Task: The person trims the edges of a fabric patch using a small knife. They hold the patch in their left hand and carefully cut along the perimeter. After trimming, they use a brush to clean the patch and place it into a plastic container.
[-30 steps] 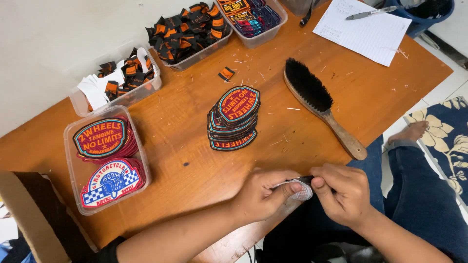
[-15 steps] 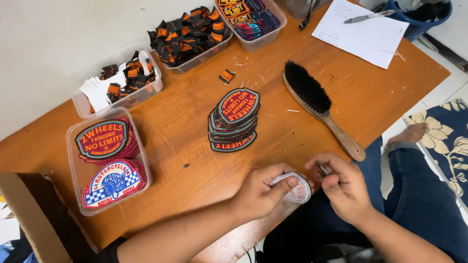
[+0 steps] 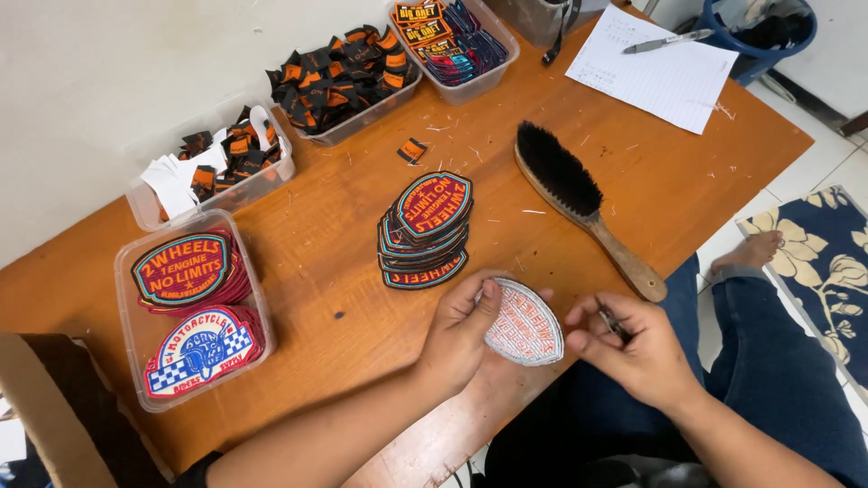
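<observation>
My left hand (image 3: 461, 336) holds an embroidered shield-shaped patch (image 3: 524, 323), its pale back side up, just above the near table edge. My right hand (image 3: 628, 348) is closed beside the patch, to its right, pinching a small dark metal tool (image 3: 608, 320); what kind of tool is unclear. A stack of finished red, teal and orange patches (image 3: 425, 228) lies on the wooden table (image 3: 325, 289) just beyond my hands.
A wooden brush with black bristles (image 3: 579, 203) lies right of the stack. A clear tub (image 3: 190, 307) at the left holds two kinds of patches. Tubs of small labels (image 3: 339, 81) line the far edge. Paper and a pen (image 3: 665, 63) lie far right.
The patch has been turned from edge-on to flat, its back now facing up. My right hand drew slightly away to the right with the small tool.
</observation>
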